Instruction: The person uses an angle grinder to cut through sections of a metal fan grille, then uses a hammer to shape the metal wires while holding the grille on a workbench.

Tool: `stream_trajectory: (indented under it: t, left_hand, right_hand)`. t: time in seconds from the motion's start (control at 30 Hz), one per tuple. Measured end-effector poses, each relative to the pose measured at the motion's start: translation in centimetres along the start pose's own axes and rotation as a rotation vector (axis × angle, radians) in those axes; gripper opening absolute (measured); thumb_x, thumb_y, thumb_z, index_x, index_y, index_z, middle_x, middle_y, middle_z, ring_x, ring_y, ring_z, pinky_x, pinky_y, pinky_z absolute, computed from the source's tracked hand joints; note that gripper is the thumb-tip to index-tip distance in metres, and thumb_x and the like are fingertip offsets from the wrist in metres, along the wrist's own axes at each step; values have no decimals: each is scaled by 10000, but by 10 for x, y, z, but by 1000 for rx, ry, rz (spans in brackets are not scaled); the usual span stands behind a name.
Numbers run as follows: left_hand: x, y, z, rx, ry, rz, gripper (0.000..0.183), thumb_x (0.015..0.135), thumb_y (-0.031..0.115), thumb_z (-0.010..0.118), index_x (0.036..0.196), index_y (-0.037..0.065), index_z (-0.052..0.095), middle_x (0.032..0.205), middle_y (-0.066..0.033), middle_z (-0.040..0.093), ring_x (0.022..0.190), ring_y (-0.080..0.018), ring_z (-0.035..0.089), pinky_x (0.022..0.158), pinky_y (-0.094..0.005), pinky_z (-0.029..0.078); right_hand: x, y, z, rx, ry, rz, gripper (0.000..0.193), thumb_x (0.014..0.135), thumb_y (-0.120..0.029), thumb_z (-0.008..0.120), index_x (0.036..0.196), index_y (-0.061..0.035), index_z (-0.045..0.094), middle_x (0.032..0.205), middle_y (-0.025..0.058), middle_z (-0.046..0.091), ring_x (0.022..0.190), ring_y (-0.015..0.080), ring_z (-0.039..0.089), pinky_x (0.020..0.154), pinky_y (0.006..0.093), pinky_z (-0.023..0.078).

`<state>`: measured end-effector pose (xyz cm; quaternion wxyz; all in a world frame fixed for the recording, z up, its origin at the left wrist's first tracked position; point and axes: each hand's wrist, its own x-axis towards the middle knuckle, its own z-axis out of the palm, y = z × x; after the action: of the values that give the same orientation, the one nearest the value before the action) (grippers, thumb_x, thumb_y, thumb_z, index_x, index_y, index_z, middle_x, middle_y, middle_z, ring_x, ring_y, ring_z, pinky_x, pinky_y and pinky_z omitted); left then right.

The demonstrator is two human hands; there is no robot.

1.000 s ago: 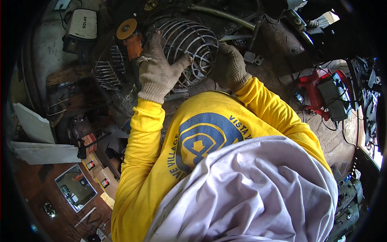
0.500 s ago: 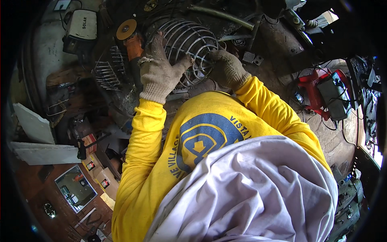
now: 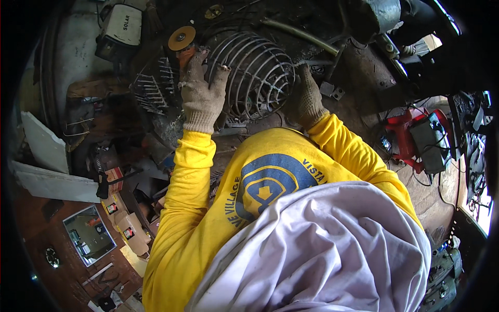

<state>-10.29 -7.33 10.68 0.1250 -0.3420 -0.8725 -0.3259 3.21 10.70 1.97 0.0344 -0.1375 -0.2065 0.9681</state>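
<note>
A round cage of bent metal rods lies in front of me on the dark work surface, its ribs meeting at the right end. My left hand, in a knitted work glove, is beside the cage's left edge with thumb and fingers apart. Its fingertips overlap the orange body of an angle grinder, whose tan disc shows just beyond them. My right hand, also gloved, stands at the cage's right end with its fingers stretched out; whether it touches the rods is hard to see.
Left of the grinder lie short rod pieces. Further left stands a white-topped box-shaped device. A metal pipe lies beyond the cage. A red and grey machine with cables stands at right. Cardboard boxes are at lower left.
My left hand has come off the cage's rods to its left side, toward the grinder. My right fingers, bent at the rods before, are now straightened. The whole view has shifted slightly.
</note>
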Motion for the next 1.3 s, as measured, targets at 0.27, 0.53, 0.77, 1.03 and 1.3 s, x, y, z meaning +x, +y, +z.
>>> stream_trajectory:
  t: [0.27, 0.53, 0.77, 1.03, 1.3]
  left_hand:
    - [7, -25, 2, 103, -95, -144, 501, 938, 374, 656, 1279, 12, 590, 1263, -198, 640, 1176, -379, 607, 1000, -433, 487]
    - [16, -22, -1, 112, -116, -272, 362, 972, 323, 574, 1201, 54, 655, 1168, -192, 690, 1104, -379, 645, 960, -429, 506]
    - [6, -27, 1, 293, -58, -85, 471, 956, 423, 577, 1301, 102, 592, 1249, -163, 643, 1107, -379, 635, 942, -446, 511]
    - [-4, -8, -18, 285, -326, -291, 745, 923, 594, 575, 1443, 79, 435, 1298, -231, 598, 1141, -407, 616, 977, -461, 509]
    - [-11, -21, 4, 233, -381, -419, 894, 909, 697, 514, 1521, 85, 287, 1456, -240, 485, 1275, -390, 550, 1034, -428, 495]
  right_hand:
    - [-1, 2, 4, -474, 3, -159, 611, 782, -240, 795, 1259, -23, 482, 1206, 175, 631, 1110, 322, 625, 956, 422, 495]
    - [2, 4, 4, -949, 23, -365, 740, 733, -280, 855, 1292, -18, 449, 1234, 180, 620, 1128, 325, 619, 955, 412, 493]
    - [5, 7, 2, -558, -6, -253, 695, 812, -372, 734, 1342, -28, 446, 1309, 172, 587, 1199, 330, 577, 1005, 439, 463]
    - [12, 11, -2, 134, -67, 42, 664, 949, -510, 529, 1416, -45, 448, 1424, 159, 536, 1310, 339, 511, 1085, 484, 415]
    - [20, 14, -15, 183, -73, 152, 703, 1024, -608, 293, 1481, -95, 441, 1498, 112, 488, 1369, 342, 459, 1153, 519, 345]
